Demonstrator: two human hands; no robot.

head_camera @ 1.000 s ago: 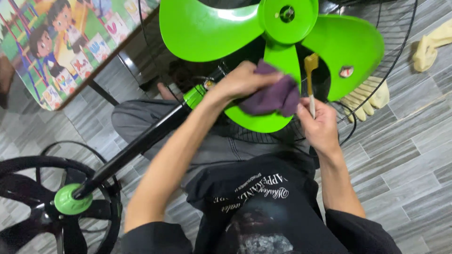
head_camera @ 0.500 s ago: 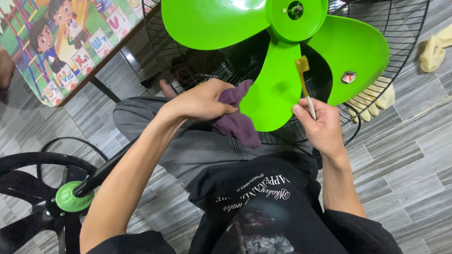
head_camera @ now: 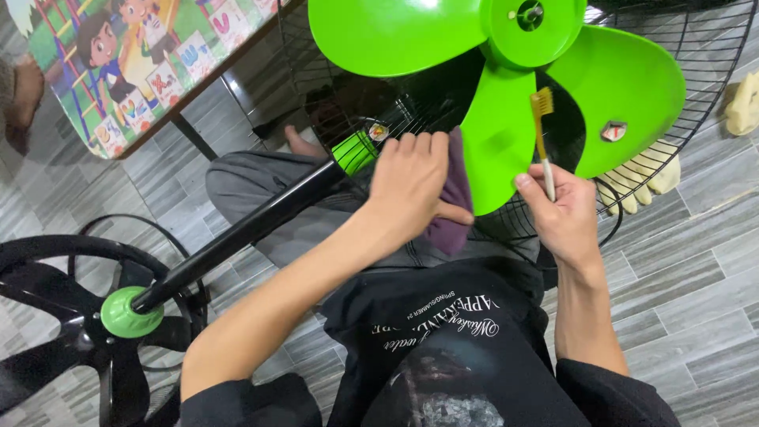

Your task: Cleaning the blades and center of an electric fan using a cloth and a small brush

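Landmark: the green fan blade assembly (head_camera: 506,87), mounted in front of the black wire guard (head_camera: 696,47).

Far left of the blades, the round black fan base (head_camera: 55,316) lies on the grey plank floor (head_camera: 696,269). The black pole (head_camera: 245,229) runs from the base's green collar (head_camera: 130,312) up toward the blades. Above and left of them stands a table with a cartoon-printed top (head_camera: 134,63).

The left hand (head_camera: 411,186) is closed on a purple cloth (head_camera: 455,198), pressed against the left edge of the lowest blade (head_camera: 498,142). Half a second ago this hand held the cloth further left, clear of that blade; it has since moved right, and the cloth now shows only as a strip between hand and blade.

The right hand (head_camera: 561,213), just below the blades, grips a yellow-bristled brush (head_camera: 542,134) by its white handle; the bristles rest at the lowest blade's right edge, as before.

Right of the blades, pale rubber gloves (head_camera: 648,178) lie on the floor behind the guard.
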